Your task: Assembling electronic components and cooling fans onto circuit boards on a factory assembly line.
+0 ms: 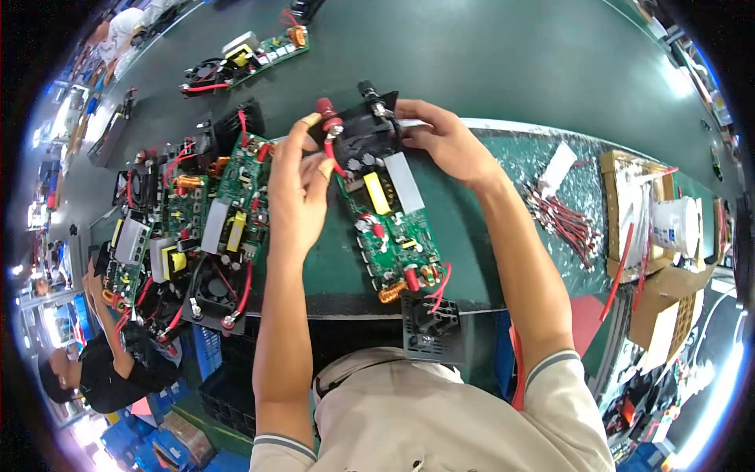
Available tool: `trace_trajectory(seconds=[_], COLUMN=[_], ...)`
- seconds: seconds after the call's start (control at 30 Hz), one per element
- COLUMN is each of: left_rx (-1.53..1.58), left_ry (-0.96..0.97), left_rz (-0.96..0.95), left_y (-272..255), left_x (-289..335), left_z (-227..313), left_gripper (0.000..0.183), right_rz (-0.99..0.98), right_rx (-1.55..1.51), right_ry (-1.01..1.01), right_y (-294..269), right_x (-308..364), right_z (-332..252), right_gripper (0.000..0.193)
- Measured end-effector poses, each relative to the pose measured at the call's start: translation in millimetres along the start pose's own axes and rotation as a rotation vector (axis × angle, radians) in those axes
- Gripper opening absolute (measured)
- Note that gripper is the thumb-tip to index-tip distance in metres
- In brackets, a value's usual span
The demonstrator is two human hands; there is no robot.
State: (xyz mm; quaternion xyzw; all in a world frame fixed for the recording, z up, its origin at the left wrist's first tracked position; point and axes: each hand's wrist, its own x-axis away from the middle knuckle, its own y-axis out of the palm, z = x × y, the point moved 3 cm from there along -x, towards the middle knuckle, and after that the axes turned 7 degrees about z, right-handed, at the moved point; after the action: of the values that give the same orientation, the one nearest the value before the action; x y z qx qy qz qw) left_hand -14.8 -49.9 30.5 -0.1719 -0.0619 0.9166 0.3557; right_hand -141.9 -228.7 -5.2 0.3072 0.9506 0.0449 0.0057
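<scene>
A green circuit board (425, 236) lies in front of me, with a yellow transformer (377, 193) and a grey flat block (404, 182) on it. At its far end stands a black end panel (358, 134) with a fan, a red terminal (325, 107) and a black terminal (368, 91). My left hand (297, 189) is closed on the panel's left end, fingers beside the red terminal and its red wire. The fingers of my right hand (444, 141) are curled against the panel's right edge, fingertips partly hidden. A vented black plate (432, 334) at the board's near end overhangs the bench edge.
Several similar board assemblies (211, 224) crowd the left, and another assembly (252, 59) lies farther back. To the right are a bundle of red and black wires (566, 224), a cardboard tray (621, 267) and a white tub (676, 224). A co-worker (102, 354) is at the left.
</scene>
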Motion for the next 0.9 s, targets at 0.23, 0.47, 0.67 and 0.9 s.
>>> trace_trajectory(seconds=[0.23, 0.47, 0.67, 0.9], left_rx=[-0.002, -0.020, 0.086, 0.043], left_ry=[0.083, 0.061, -0.023, -0.074], left_rz=[0.059, 0.046, 0.078, 0.069], left_y=[8, 12, 12, 11], left_x=[10, 11, 15, 12], left_z=[-6, -7, -34, -32], left_gripper=[0.051, 0.053, 0.046, 0.047], right_rz=[-0.203, -0.210, -0.291, -0.449], right_rx=[0.021, -0.113, -0.020, 0.105], right_ry=[0.040, 0.168, 0.111, 0.130], right_y=[6, 7, 1, 2], right_x=[-26, -28, -32, -46], right_z=[3, 10, 8, 10], right_gripper=[0.042, 0.030, 0.027, 0.058])
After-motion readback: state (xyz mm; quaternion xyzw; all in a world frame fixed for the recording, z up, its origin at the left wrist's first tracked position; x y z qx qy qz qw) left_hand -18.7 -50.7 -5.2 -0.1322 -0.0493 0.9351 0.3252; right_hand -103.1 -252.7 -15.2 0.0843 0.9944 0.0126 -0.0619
